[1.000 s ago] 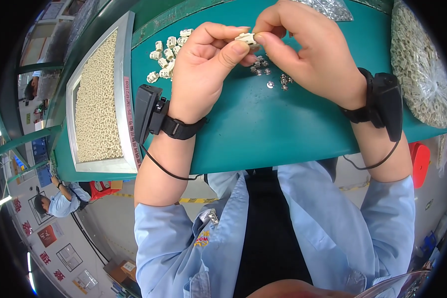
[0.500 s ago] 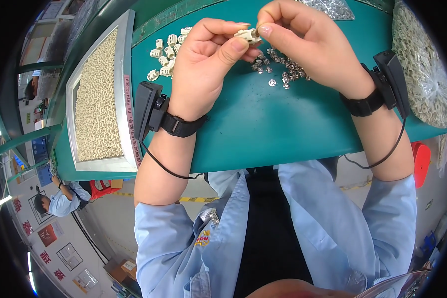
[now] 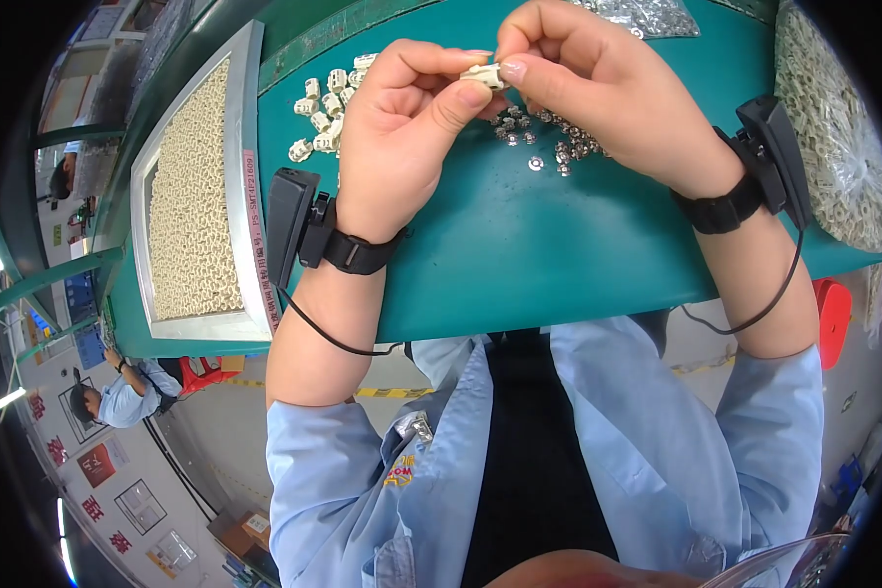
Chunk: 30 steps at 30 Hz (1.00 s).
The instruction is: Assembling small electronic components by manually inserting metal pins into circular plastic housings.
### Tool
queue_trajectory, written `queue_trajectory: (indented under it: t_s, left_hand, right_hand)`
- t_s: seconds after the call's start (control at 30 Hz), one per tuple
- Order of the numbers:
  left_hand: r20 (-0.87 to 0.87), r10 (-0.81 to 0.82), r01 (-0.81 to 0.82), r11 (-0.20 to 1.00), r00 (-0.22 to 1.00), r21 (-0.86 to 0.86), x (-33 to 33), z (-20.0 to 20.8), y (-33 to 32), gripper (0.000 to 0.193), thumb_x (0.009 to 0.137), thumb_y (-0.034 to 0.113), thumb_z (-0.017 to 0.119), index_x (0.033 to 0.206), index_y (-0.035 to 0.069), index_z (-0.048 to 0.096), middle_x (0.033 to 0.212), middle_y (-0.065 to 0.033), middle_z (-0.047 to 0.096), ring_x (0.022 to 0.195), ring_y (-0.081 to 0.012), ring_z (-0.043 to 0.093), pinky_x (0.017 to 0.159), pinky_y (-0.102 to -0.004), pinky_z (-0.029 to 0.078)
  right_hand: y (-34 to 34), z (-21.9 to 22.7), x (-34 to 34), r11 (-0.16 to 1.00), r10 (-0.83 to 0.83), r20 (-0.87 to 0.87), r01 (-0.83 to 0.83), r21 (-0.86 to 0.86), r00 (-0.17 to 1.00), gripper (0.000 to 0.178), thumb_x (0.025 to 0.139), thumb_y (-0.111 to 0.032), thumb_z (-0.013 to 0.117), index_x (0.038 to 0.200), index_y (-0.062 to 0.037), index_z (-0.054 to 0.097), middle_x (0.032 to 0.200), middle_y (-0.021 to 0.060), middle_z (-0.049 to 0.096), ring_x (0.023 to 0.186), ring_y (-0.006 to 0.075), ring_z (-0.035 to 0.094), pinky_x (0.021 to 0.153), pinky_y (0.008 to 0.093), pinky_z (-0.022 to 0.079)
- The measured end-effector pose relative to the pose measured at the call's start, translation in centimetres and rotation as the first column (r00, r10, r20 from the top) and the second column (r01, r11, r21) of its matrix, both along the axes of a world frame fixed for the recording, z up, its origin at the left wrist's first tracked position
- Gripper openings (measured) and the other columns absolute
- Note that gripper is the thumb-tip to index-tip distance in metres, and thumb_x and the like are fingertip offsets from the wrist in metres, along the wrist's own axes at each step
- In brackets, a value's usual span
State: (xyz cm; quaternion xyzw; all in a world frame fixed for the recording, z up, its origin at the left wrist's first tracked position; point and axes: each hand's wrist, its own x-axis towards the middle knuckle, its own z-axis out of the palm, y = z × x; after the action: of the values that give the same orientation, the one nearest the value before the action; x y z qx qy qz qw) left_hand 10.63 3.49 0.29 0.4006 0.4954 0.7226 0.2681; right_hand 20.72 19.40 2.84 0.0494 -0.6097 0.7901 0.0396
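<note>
Between thumb and fingers, my left hand (image 3: 407, 122) pinches a small cream plastic housing (image 3: 482, 76) over the far part of the green table. My right hand (image 3: 598, 88) is closed at the housing's right end, thumb and forefinger pressed together there; whatever sits between those fingertips is hidden. Left of my left hand lies a loose group of similar cream housings (image 3: 321, 120). Small shiny metal pieces (image 3: 576, 147) are scattered under and beside my right hand, with one single metal piece (image 3: 535, 164) lying nearer to me.
A metal-framed tray (image 3: 255, 186) full of tiny cream parts stands at the left. Clear bags of parts rest at the right (image 3: 838, 147) and far edge (image 3: 647, 17). A red stool (image 3: 831, 323) is beyond the table's right side. Another person (image 3: 132, 392) works far left.
The housing has shifted slightly left and turned a little in my left fingers. My right fingertips have moved left with it and still press at its right end.
</note>
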Motion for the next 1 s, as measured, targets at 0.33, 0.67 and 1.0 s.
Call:
queue_trajectory:
  t_s: [0.33,0.67,1.0]
  left_hand:
    - [-0.138,0.068,-0.073,0.997,0.988,-0.032,0.3,-0.1,-0.2,0.016,0.083,0.002,0.062,0.097,0.001,0.053,0.099,-0.0094,0.061,0.088,-0.0141,0.06,0.075,-0.0251,0.051]
    - [-0.674,0.256,-0.276,0.958,0.693,0.08,0.7,0.7,-0.3,0.017,0.077,-0.001,0.067,0.09,0.001,0.057,0.088,-0.0094,0.062,0.078,-0.0165,0.062,0.068,-0.0246,0.05]
    - [-0.668,0.229,-0.245,0.967,0.708,0.072,0.5,0.8,-0.3,0.017,0.077,-0.003,0.066,0.09,0.001,0.056,0.09,-0.0096,0.062,0.081,-0.017,0.061,0.07,-0.0247,0.05]
  right_hand:
    - [0.9,-1.4,-1.4,0.983,0.099,-0.294,-0.048,0.178,0.951,0.005,0.092,-0.008,0.048,0.094,-0.003,0.048,0.08,-0.0017,0.049,0.072,0.0043,0.043,0.064,0.0177,0.038]
    - [0.6,-0.3,-0.2,0.985,0.166,0.018,-0.166,0.047,0.986,0.008,0.093,-0.011,0.047,0.096,-0.0031,0.047,0.08,-0.0013,0.049,0.074,0.0053,0.044,0.068,0.019,0.038]
    - [0.7,-0.1,0.0,0.989,0.135,-0.023,-0.133,0.068,0.991,0.008,0.092,-0.009,0.049,0.095,-0.0024,0.048,0.08,-0.0007,0.05,0.072,0.0052,0.045,0.065,0.0184,0.039]
